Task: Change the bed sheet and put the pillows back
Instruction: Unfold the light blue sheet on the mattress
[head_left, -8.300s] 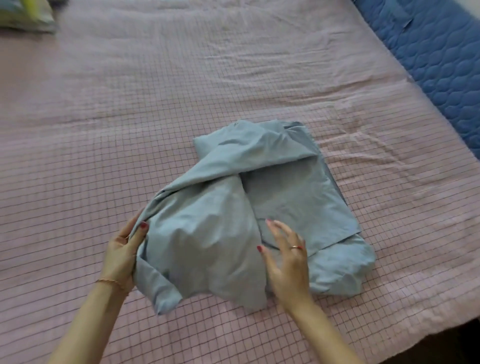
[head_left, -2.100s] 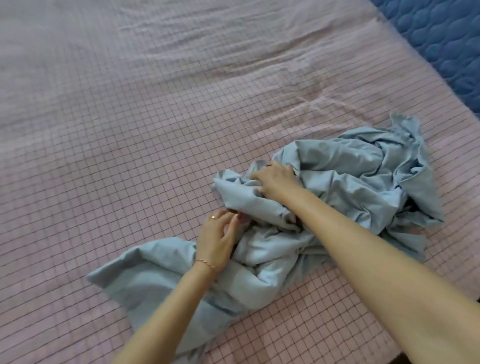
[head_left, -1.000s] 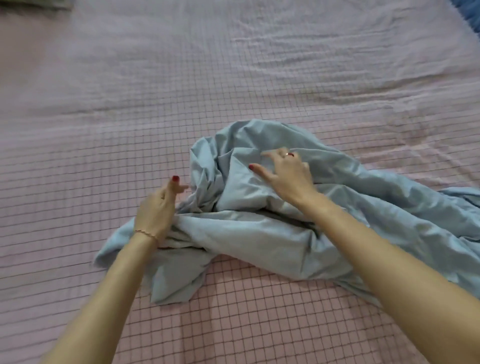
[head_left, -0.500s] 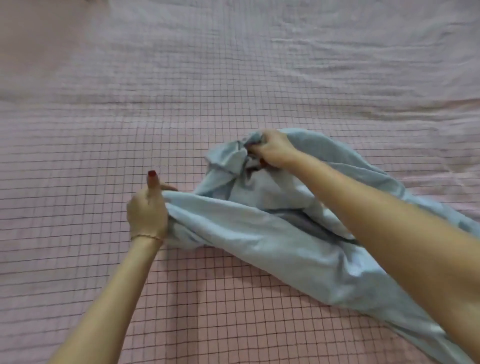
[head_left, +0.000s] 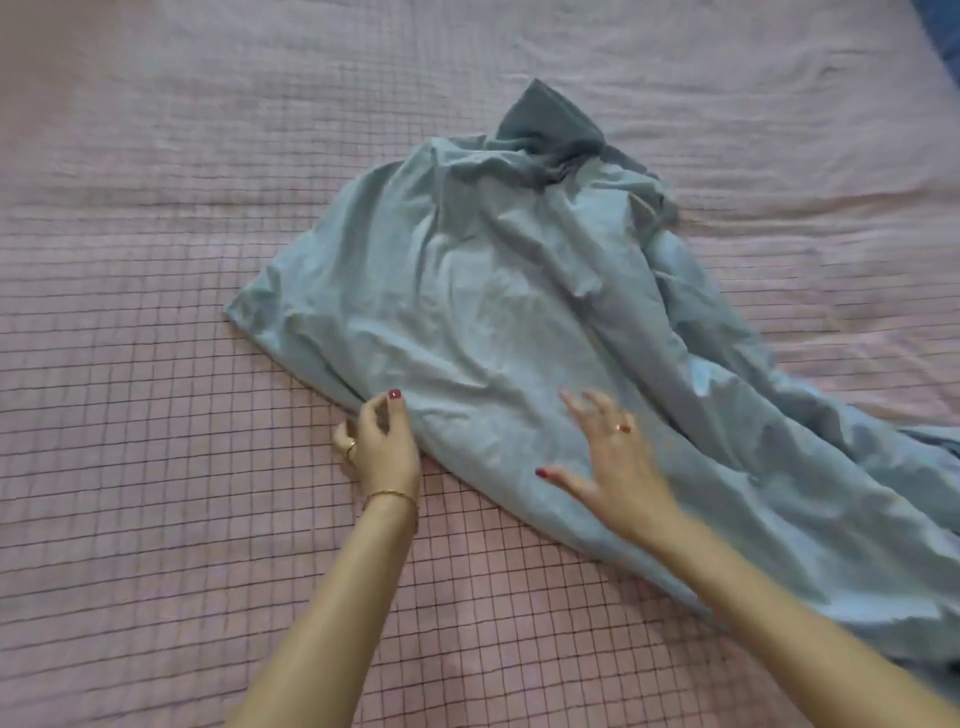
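A crumpled pale blue cotton sheet (head_left: 519, 312) lies spread on the bed's pink grid-checked cover (head_left: 156, 467), reaching ahead of both hands and trailing off to the right. The left hand (head_left: 382, 447) pinches its near edge with curled fingers — the right hand (head_left: 618, 467), fingers splayed wide and blurred, is over the cloth.
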